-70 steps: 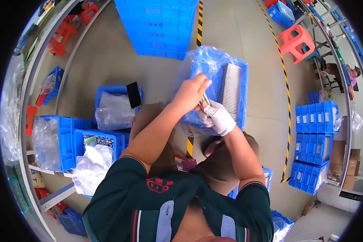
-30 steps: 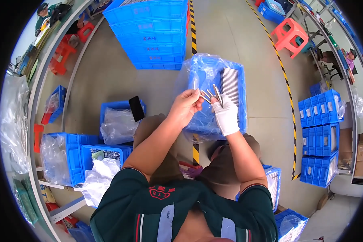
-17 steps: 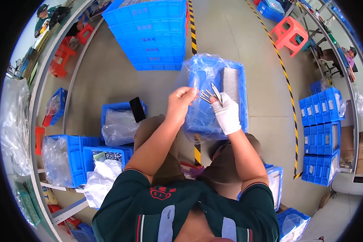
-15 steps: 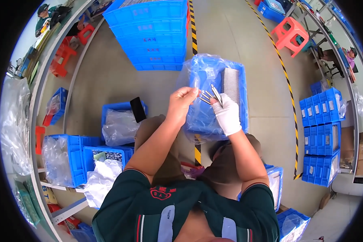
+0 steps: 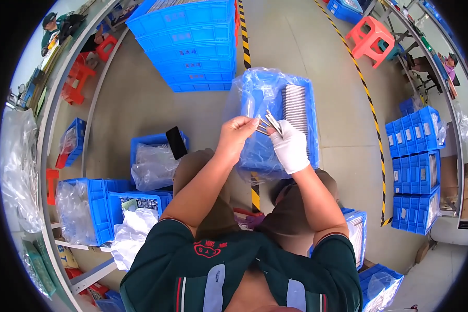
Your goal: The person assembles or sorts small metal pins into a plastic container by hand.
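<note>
Over a blue plastic bin point(image 5: 313, 125) lined with clear film, both my hands are held close together. My right hand point(image 5: 290, 148), in a white glove with bare fingertips showing, is closed around several slim metal pins point(image 5: 272, 120) that fan out toward the left. My bare left hand point(image 5: 235, 136) pinches at the left ends of these pins, thumb and forefinger together. How many pins its fingertips hold is too small to tell. Inside the bin, a long row of stacked metal pins point(image 5: 295, 106) lies along the right side, below the clear plastic liner point(image 5: 255, 96) bunched at the left.
A tall stack of blue crates point(image 5: 187, 47) stands beyond the bin. Left are a black phone point(image 5: 176, 143) on a film-covered bin and a bin of small metal parts point(image 5: 140, 200). More stacked crates point(image 5: 413, 171) and a red stool point(image 5: 370, 40) stand right. Other people sit at far benches.
My left fingertips have moved slightly right and down, from beside the pins onto their ends. The pins in my gloved right hand have tilted a little. The whole view has shifted slightly.
</note>
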The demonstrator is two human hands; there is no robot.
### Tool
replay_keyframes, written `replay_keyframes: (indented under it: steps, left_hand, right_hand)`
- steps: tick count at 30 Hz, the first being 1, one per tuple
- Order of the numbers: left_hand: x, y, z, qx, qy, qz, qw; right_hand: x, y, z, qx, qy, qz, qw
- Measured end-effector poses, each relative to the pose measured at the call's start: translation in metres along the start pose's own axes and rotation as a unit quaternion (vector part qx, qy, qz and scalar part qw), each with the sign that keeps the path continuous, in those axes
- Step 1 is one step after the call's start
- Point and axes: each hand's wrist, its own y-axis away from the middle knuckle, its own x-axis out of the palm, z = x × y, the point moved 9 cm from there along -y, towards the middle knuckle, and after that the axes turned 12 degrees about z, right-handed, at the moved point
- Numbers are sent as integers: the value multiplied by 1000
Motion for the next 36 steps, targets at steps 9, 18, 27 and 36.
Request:
replay_keyframes:
  steps: [9,18,27,36]
  left_hand:
    - [-1,-3,2,-26,30,2,999]
    - [-4,-6,-5,4,4,3,1000]
    - [-4,-6,-9,-37,37,66,996]
    - [-3,-4,-12,-44,-29,115,992]
  right_hand:
    - [8,1,3,-2,31,51,998]
    - [19,-6,-21,-2,-49,74,996]
    - [51,12,-13,124,-456,286,834]
    - [56,15,-14,145,-505,293,799]
